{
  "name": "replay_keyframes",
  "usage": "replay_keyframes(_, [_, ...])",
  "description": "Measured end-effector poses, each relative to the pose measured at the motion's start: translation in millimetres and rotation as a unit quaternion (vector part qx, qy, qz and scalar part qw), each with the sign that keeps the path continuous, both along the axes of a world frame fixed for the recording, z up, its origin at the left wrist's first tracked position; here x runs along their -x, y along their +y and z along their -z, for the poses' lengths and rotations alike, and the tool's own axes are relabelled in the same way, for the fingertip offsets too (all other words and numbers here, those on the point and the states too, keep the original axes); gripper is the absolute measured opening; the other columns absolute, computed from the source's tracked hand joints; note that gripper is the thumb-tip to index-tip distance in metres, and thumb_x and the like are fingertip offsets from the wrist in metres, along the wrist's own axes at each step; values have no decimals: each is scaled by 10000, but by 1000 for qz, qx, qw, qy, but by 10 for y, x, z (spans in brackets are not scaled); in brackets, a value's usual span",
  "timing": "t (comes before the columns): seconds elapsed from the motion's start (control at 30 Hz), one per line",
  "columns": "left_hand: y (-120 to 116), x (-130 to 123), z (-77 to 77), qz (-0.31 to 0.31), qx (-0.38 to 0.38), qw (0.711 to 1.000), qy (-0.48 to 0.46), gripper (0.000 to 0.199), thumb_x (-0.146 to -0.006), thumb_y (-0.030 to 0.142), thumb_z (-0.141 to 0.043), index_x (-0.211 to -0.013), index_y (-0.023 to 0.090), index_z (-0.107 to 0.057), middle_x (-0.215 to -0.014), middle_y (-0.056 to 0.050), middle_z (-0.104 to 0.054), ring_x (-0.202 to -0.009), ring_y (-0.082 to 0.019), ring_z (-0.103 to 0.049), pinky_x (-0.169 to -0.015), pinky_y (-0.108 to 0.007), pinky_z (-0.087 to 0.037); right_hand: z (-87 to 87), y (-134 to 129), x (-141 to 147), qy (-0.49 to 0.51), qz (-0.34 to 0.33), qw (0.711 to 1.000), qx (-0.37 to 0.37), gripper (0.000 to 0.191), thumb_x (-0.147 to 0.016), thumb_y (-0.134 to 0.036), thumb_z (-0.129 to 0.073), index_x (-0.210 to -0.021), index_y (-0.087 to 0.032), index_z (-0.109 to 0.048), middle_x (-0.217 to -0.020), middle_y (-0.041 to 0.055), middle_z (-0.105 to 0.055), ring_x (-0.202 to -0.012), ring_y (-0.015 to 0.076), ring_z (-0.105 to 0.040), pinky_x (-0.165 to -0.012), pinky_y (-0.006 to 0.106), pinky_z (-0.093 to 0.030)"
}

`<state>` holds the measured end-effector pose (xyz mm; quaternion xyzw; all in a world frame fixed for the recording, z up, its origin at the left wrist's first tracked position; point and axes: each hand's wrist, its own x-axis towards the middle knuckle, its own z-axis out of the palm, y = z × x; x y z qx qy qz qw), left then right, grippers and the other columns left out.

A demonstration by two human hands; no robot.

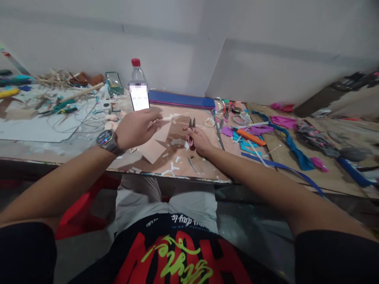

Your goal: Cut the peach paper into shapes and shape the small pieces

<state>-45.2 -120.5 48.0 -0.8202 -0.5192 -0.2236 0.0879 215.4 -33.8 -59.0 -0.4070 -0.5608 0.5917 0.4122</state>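
Observation:
My right hand is closed on small scissors with pink handles, their dark blades pointing away from me and slightly apart. To the left, my left hand, with a watch on its wrist, pinches a thin white strip that sticks out to the right toward the blades. Under the hands lies a sheet of tan card, with small white offcuts scattered near the table's front edge.
A phone showing a timer leans on a clear bottle with a red cap. Behind lies a blue strip. Pliers and sticks are at left; an orange cutter and coloured scraps lie at right.

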Motion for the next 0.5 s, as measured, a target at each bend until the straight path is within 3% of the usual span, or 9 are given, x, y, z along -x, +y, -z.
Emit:
replay_keyframes(0.27, [80,114,178,21,-4,998,-55,239,-944,287,-549,-1083,192,-719,-1118,-101,-751,-977,-286,-700,-788,-371,-482,39,17,32,-6,19,1000,-21,382,-906,-547,-670,-1036,-190,-630,-622,-60,-531,-412,80,-420,-333,206,-271])
replay_keyframes(0.4, [135,114,251,21,7,987,-158,159,-912,242,-577,-1014,197,-691,-1035,-81,-747,-931,-260,-675,-802,-356,-474,31,20,48,-20,26,999,-29,401,-902,-565,-678,-1011,-184,-622,-592,-63,-518,-413,82,-419,-346,205,-287])
replay_keyframes(0.5, [288,79,323,41,29,961,-271,121,-920,212,-557,-1009,194,-636,-1001,-67,-714,-906,-231,-646,-786,-338,-472,34,23,57,-23,26,999,-41,407,-911,-578,-664,-998,-183,-617,-584,-62,-519,-410,79,-412,-356,206,-280])
